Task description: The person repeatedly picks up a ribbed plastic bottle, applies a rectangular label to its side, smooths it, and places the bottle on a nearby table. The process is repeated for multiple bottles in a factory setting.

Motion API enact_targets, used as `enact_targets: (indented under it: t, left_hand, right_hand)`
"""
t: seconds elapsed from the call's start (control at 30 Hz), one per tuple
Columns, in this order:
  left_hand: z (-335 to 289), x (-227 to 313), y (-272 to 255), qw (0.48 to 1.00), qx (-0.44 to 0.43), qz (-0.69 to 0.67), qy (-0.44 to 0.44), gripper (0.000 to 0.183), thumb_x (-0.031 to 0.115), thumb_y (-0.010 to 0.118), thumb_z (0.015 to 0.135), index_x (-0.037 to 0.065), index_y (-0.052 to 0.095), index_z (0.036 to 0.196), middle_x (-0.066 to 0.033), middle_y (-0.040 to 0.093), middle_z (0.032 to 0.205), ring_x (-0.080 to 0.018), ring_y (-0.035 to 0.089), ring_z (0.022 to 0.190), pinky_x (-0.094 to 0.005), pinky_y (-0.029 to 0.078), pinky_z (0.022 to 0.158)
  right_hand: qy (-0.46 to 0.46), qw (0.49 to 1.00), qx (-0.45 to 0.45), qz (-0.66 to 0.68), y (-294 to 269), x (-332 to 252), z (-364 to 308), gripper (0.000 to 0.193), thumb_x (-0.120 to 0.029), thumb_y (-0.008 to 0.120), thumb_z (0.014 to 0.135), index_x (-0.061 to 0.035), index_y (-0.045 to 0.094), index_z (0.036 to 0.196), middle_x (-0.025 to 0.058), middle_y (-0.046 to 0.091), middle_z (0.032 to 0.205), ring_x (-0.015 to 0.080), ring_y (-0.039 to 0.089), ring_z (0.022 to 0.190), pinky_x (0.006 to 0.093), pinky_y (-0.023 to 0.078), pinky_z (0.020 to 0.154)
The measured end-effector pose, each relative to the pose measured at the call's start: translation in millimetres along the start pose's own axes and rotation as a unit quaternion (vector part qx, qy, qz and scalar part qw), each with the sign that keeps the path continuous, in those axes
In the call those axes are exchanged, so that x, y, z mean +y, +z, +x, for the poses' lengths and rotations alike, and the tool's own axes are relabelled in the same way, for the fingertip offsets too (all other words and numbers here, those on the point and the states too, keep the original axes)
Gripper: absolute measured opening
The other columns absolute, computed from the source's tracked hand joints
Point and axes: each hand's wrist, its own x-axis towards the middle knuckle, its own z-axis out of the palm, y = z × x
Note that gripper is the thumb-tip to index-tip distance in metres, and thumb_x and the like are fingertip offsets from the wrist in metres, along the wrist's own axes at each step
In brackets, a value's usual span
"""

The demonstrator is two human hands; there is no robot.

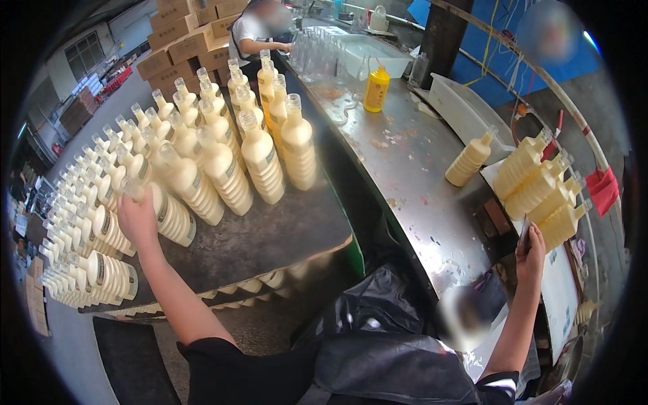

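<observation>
My left hand is closed around the neck of a cream ribbed bottle near the front edge of a dark tabletop. Rows of similar bottles with clear necks, such as this cream bottle, stand close together beyond and beside it; some show a dark label. Over on the right, my right hand pinches a small dark flat piece, whose kind I cannot make out. Just beyond those fingers stand several yellowish bottles. Another cream bottle stands apart, to their left.
A long metal bench runs away from me, with a yellow squeeze bottle, clear glass bottles and white tubs on it. A co-worker sits at its far end. Cardboard boxes are stacked behind.
</observation>
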Motion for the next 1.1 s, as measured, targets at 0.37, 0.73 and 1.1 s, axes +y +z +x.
enact_targets:
  t: [0.37, 0.73, 1.1]
  left_hand:
    - [18.5, 8.3, 30.0, 0.995, -0.061, 0.004, -0.072, 0.055, 0.042, 0.072, 0.090, 0.004, 0.063, 0.128, -0.0165, 0.066, 0.117, -0.0367, 0.063, 0.108, -0.0482, 0.049, 0.093]
    - [30.5, 33.5, 78.2, 0.993, -0.091, -0.072, 0.025, 0.052, 0.046, 0.060, 0.101, 0.004, 0.065, 0.130, -0.0187, 0.073, 0.116, -0.0378, 0.067, 0.106, -0.0429, 0.051, 0.092]
    - [22.0, 65.6, 78.0, 0.991, -0.119, -0.040, -0.044, 0.057, 0.037, 0.057, 0.105, -0.002, 0.050, 0.146, -0.0243, 0.063, 0.136, -0.0392, 0.061, 0.125, -0.0424, 0.046, 0.106]
  right_hand:
    - [0.041, 0.999, -0.012, 0.010, -28.2, 28.6, -7.2, 0.021, -0.019, 0.062, 0.104, -0.0106, 0.068, 0.122, -0.0044, 0.069, 0.099, 0.0053, 0.067, 0.085, 0.0203, 0.055, 0.068]
    - [0.045, 0.996, 0.074, -0.008, -10.4, 25.4, -39.2, 0.024, -0.020, 0.061, 0.103, -0.0095, 0.065, 0.124, -0.0017, 0.066, 0.097, 0.0089, 0.063, 0.080, 0.0252, 0.051, 0.060]
    - [0.074, 0.992, 0.104, -0.003, -49.3, 31.6, -53.6, 0.023, -0.023, 0.057, 0.106, -0.0118, 0.062, 0.126, -0.0016, 0.066, 0.101, 0.0083, 0.064, 0.082, 0.0256, 0.053, 0.063]
